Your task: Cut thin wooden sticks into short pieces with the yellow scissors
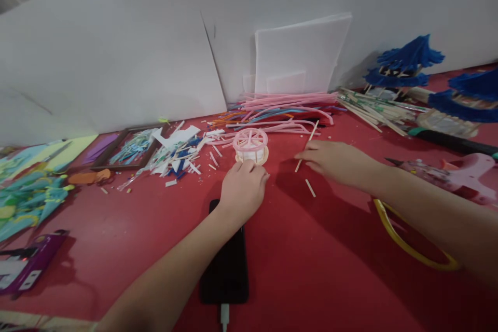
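Note:
A small round model (250, 141) with a pink spoked ring on top and a pale wooden base stands on the red table. My left hand (244, 187) is closed at its near side, with curled fingers against the base; the fingertips are partly hidden. To the right, my right hand (330, 161) has its fingers closed round a thin wooden stick (313, 132), which slants upward past the fingertips. A short piece of stick (310, 188) lies on the table just below that hand.
Beneath my left forearm lies a black phone (224, 270) with a white cable. Pink strips (288, 104) and wooden sticks (377, 109) lie at the back. White scraps (181, 148) are on the left. A pink glue gun (459, 174), yellow ring (400, 241) and blue-roofed models (408, 59) are on the right.

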`<state>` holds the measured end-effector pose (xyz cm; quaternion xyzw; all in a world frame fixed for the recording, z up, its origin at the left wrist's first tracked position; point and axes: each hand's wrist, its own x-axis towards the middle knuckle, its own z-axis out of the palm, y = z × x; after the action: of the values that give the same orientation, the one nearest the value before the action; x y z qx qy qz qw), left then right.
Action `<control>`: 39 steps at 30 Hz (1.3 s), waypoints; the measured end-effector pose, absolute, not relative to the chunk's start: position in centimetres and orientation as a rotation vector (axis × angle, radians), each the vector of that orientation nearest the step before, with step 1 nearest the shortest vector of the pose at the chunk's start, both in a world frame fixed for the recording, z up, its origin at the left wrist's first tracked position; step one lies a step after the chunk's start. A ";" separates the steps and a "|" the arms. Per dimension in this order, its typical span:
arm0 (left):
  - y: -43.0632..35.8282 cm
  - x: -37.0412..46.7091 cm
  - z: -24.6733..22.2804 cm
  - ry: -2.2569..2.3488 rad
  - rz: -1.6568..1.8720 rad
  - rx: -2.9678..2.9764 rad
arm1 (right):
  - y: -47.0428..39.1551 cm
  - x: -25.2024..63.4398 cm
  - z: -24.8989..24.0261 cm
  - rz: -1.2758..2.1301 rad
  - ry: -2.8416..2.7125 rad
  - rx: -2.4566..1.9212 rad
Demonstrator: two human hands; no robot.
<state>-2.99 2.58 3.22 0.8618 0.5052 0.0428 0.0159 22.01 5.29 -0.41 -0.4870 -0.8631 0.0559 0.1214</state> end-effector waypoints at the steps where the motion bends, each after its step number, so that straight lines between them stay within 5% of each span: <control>1: 2.4 -2.8 3.4 1.558 0.170 2.671 | 5.7 22.1 -0.5 0.110 -2.544 -1.387; 8: 1.0 -2.0 4.0 1.293 0.683 2.061 | 4.8 21.4 1.5 -0.161 -2.641 -0.958; 14: 0.1 -1.0 3.8 1.103 0.598 1.185 | 0.0 19.3 2.0 -0.279 -2.526 -0.720; 17: -0.5 -0.3 3.1 1.066 0.630 0.980 | -1.2 20.0 1.3 -0.220 -2.314 -0.948; 23: -0.9 0.3 1.4 0.941 0.757 0.864 | -1.1 22.9 -0.9 0.185 -2.336 -1.307; 39: -0.7 -0.8 0.6 0.794 0.721 0.917 | -3.2 20.3 -0.7 0.172 -2.163 -1.070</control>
<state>-0.76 -0.68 0.55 0.4215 0.3649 0.3312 0.7612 20.28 -3.21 -0.67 -0.4138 -0.8363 0.0664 0.3535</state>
